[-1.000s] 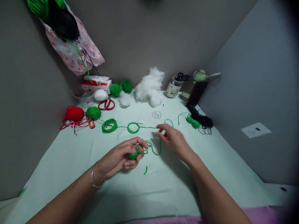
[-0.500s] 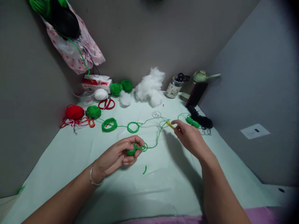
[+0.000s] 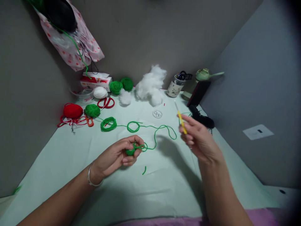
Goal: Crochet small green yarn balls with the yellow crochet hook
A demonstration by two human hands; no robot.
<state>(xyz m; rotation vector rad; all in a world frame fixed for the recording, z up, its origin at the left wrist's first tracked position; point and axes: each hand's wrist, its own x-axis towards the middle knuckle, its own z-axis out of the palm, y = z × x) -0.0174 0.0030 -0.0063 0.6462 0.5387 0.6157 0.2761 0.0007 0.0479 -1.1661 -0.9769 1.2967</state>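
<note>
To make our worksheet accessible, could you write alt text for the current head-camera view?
A left hand holds a small green yarn piece; the right hand, apart from it, holds a yellow-handled crochet hook. Green yarn loops across a pale cloth, with yarn balls and white stuffing farther back.

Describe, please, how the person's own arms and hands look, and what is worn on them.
The left hand and right hand are both without gloves. No sleeve shows on the left forearm or the right forearm. A thin, rounded, silver-coloured bangle goes around the left wrist; any fine pattern on it is too small to tell. No bracelet or watch shows on the right.
</note>
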